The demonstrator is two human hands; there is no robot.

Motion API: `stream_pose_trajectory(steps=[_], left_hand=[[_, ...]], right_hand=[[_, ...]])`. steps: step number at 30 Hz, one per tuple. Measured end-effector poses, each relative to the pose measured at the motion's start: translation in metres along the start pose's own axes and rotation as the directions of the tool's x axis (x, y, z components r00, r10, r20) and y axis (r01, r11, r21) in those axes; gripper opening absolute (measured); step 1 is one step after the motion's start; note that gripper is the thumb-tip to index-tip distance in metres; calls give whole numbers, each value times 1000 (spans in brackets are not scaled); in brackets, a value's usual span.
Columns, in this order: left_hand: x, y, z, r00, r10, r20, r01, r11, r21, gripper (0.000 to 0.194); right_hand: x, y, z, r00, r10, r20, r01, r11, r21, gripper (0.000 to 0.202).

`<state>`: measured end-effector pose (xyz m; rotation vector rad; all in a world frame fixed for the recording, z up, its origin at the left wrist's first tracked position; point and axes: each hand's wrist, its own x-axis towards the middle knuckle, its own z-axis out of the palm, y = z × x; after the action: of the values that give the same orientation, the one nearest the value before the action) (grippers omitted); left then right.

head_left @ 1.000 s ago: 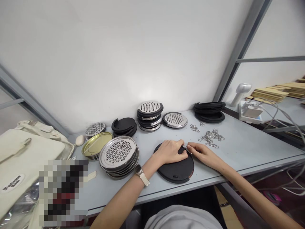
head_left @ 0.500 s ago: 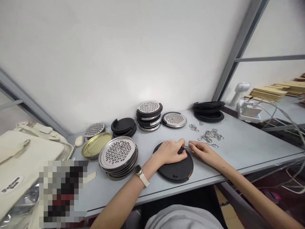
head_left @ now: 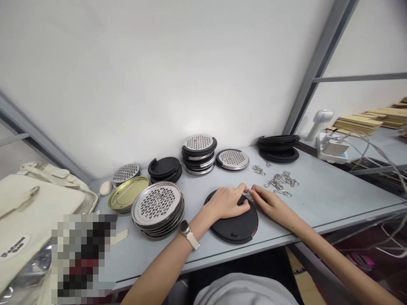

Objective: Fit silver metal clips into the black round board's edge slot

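A round black disc (head_left: 233, 231) with a small hole near its front edge lies on the table. My left hand (head_left: 228, 202) is closed over its upper part, thumb and fingers gripping the disc near the far right rim. My right hand (head_left: 269, 202) pinches a small metal clip (head_left: 249, 197) at that rim, its fingertips close to the left fingertips. The clip is partly hidden by the fingers. Right of the hands lie several loose wire clips (head_left: 282, 180) in a pile, with a single clip (head_left: 282, 193) nearer me.
Stacked grater discs (head_left: 159, 205) and gold lids (head_left: 129, 192) stand at left. Behind are black holders (head_left: 165, 167), a mixed stack (head_left: 199, 146), one grater in a black rim (head_left: 233, 159) and more black rims (head_left: 278, 154). A canvas bag (head_left: 47, 195) sits at far left.
My right hand has shifted slightly left, its fingers now nearer the left fingertips at the disc's rim. The left hand and disc have stayed in place.
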<state>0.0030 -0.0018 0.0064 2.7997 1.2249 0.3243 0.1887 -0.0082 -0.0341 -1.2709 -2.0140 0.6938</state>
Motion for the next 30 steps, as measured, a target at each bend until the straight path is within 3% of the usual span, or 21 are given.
stream_pose_trajectory(steps=[6, 30], left_hand=[[0, -1, 0, 1000, 23, 3, -23, 1000, -4, 28], [2, -4, 5, 999, 7, -38, -7, 1000, -15, 27]], right_hand=[[-1, -5, -5, 983, -67, 172, 65, 998, 16, 32], [-3, -3, -4, 988, -51, 148, 55, 998, -19, 30]])
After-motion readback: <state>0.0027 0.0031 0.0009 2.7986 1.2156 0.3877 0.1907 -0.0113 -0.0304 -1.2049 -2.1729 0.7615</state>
